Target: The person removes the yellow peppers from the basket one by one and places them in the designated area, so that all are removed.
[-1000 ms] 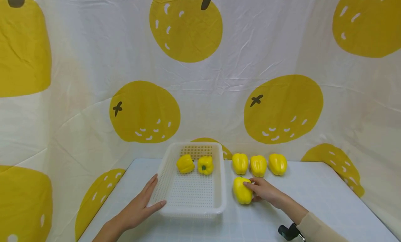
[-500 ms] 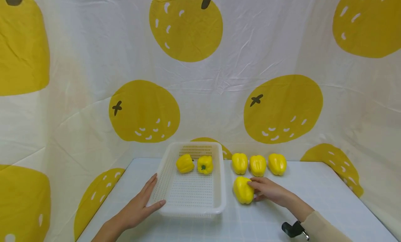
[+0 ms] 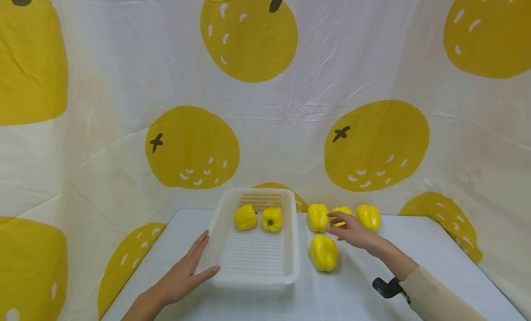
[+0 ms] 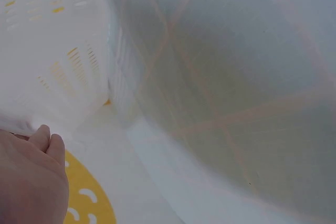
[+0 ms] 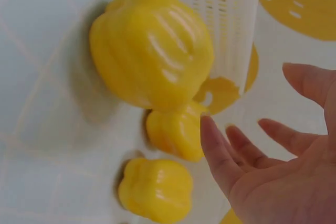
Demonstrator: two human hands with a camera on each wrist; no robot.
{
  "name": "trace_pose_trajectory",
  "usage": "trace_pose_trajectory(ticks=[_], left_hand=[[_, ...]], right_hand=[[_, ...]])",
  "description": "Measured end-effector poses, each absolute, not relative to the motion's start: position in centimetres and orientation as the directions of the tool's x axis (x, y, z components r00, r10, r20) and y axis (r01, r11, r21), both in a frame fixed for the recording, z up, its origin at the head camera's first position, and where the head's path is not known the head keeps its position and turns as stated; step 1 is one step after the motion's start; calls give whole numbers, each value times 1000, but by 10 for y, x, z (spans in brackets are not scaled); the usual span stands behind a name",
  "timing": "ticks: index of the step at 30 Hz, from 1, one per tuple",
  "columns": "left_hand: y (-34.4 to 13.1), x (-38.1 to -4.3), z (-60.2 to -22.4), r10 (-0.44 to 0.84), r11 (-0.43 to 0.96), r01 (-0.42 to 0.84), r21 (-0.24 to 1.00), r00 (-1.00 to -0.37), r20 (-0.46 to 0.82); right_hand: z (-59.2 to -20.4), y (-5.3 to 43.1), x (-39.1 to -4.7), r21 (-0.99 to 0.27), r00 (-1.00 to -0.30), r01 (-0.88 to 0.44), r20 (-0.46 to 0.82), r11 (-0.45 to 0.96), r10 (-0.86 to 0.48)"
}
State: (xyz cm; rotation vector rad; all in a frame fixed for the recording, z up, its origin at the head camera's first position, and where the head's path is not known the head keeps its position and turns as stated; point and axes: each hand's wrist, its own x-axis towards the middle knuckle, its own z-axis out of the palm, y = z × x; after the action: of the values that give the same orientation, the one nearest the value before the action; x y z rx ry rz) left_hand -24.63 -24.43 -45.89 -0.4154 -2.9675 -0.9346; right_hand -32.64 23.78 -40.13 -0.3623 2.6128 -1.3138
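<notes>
My left hand (image 3: 182, 272) rests along the left side of a white perforated plastic basket (image 3: 253, 281), thumb over the near-left rim and fingers spread on the outer wall. Inside the basket, toward its far end, lie two yellow bell peppers, one on the left (image 3: 245, 217) and one on the right (image 3: 272, 219). Right of the basket a single yellow bell pepper (image 3: 323, 253) lies on the table. My right hand (image 3: 353, 229) is above and behind it, fingers loosely bent, holding nothing. It partly covers the middle pepper (image 3: 342, 213) of the back row; the right wrist view shows the spread fingers (image 5: 218, 153).
The back row also has a left bell pepper (image 3: 317, 217) and a right one (image 3: 368, 217), near the far edge of the table (image 3: 348, 298). A white curtain (image 3: 282, 141) printed with large yellow fruit hangs behind. A black device (image 3: 387, 288) sits at the right wrist.
My right hand has let go of the near bell pepper and moved up and back toward the rear row. That pepper stays on the table, shifted slightly right. The left hand has not moved.
</notes>
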Motion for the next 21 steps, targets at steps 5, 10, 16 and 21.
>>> trace_pose_trajectory(ticks=[5, 10, 16, 21], left_hand=[[-245, -247, -459, 238, 785, 235, 574, -969, 70], [-246, -247, -459, 223, 789, 212, 576, -973, 52], [-245, -246, -459, 224, 786, 214, 580, -973, 57], [-244, -246, -459, 217, 781, 206, 589, -975, 53]], right_hand=[[-389, 219, -340, -748, -925, -282, 46, 600, -378], [-385, 196, -356, -671, -844, -479, 174, 566, -508], [-381, 169, -375, -553, -748, -626, 227, 549, -624], [-385, 146, -392, -564, -721, -632, 178, 531, -670]])
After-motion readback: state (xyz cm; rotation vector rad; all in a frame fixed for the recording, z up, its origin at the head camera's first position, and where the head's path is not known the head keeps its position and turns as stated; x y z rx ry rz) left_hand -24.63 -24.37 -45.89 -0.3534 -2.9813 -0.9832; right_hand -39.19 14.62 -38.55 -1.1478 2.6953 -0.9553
